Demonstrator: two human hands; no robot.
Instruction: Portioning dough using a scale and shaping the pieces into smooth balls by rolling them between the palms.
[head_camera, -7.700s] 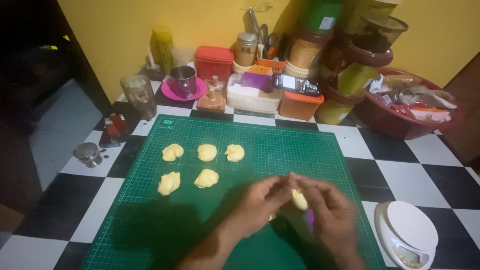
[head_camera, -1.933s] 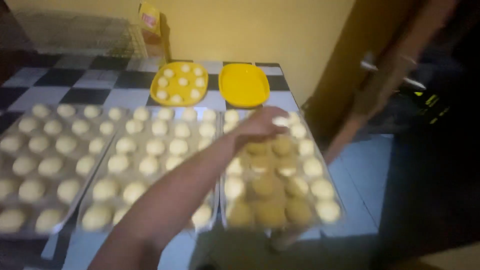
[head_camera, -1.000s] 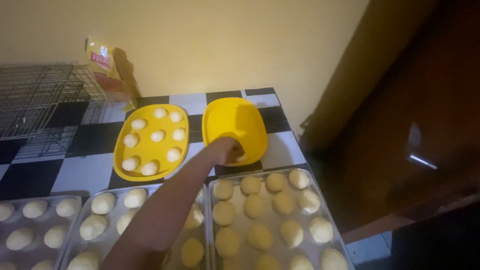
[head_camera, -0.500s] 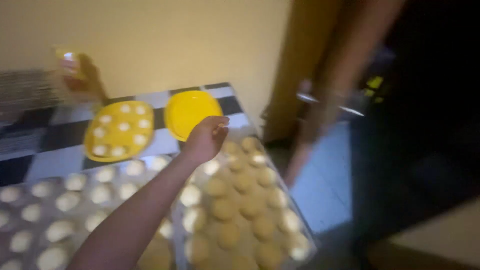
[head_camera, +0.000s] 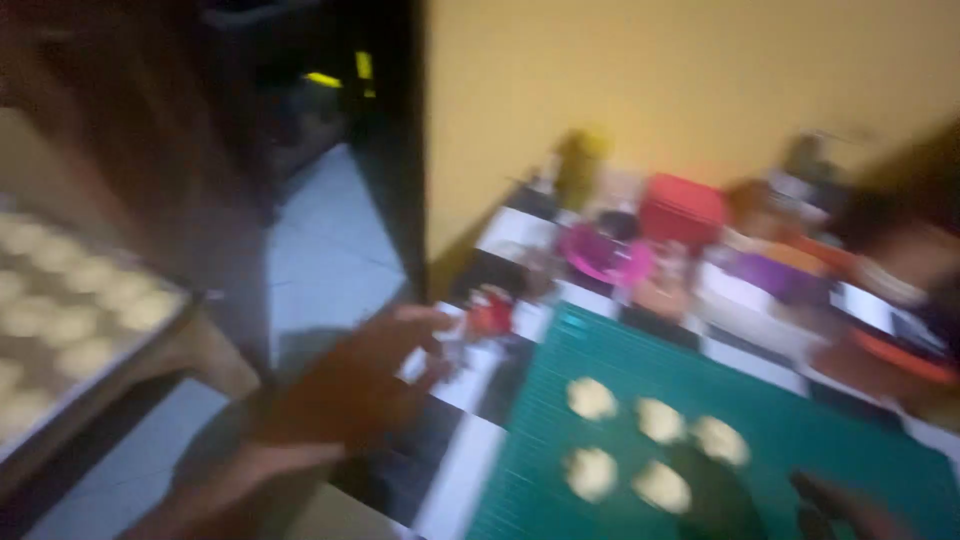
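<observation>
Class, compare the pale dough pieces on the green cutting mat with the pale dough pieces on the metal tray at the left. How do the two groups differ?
The dough pieces on the green cutting mat are few, five in a loose cluster; the dough pieces on the metal tray are many, packed in rows. The mat group lies on the checkered counter; the tray group sits apart, across the floor gap. The left hand hovers nearer the mat group. Both are pale yellow, small and roundish.

Our bare left hand (head_camera: 365, 385) and forearm show no sleeve, glove or ring; the right hand (head_camera: 845, 505) looks bare too, though badly blurred.
</observation>
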